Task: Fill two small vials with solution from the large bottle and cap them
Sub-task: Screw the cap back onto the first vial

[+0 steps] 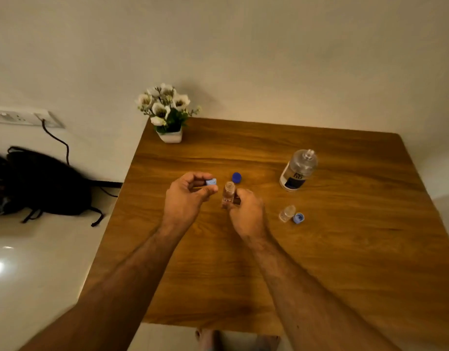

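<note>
Pinching a pale blue cap [211,182] in the left hand [186,198], gripping an upright open vial [228,195] in the right hand [247,214], both hovering over the table [344,262]. Standing uncapped toward the far right: bottle [298,171]; sitting just behind the held vial: dark blue cap [236,177]. Waiting near the right hand: second vial [286,213], touching another pale cap [298,218]; resting at the far left corner: flower pot [169,115].
</note>
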